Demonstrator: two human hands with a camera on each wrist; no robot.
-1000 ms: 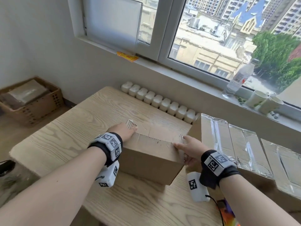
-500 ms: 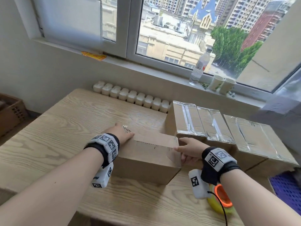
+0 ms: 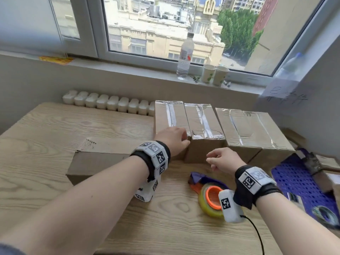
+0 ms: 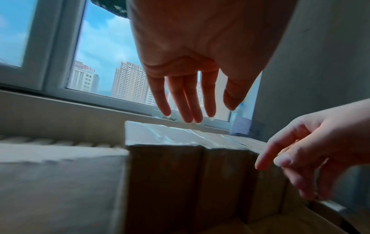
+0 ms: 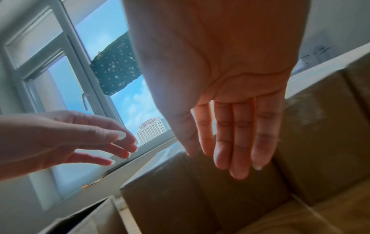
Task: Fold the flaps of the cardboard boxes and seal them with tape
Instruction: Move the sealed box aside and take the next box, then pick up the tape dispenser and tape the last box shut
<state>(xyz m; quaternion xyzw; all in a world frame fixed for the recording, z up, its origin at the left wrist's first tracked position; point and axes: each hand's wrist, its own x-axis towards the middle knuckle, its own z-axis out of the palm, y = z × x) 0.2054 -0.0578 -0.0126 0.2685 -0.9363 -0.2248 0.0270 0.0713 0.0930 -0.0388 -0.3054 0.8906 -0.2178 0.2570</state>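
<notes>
A plain cardboard box [image 3: 99,162] lies on the wooden table [image 3: 55,129] at the left, its flaps folded and no tape showing on it. Behind and to its right stand three boxes sealed with clear tape [image 3: 202,122]. My left hand [image 3: 173,140] hovers, fingers straight, over the near corner of the leftmost sealed box [image 4: 170,137] and holds nothing. My right hand [image 3: 220,159] hangs empty in front of the sealed boxes [image 5: 200,190], fingers relaxed. A tape dispenser [image 3: 209,194] with an orange core lies on the table under my right wrist.
A row of white containers [image 3: 106,102] lines the table's back edge. A water bottle [image 3: 184,56] and two paper cups [image 3: 214,74] stand on the windowsill. A purple perforated crate [image 3: 301,183] sits at the right, with more cardboard beyond it.
Both hands have let go of the plain box and moved right toward the sealed boxes. The view has swung right, bringing the tape dispenser into sight.
</notes>
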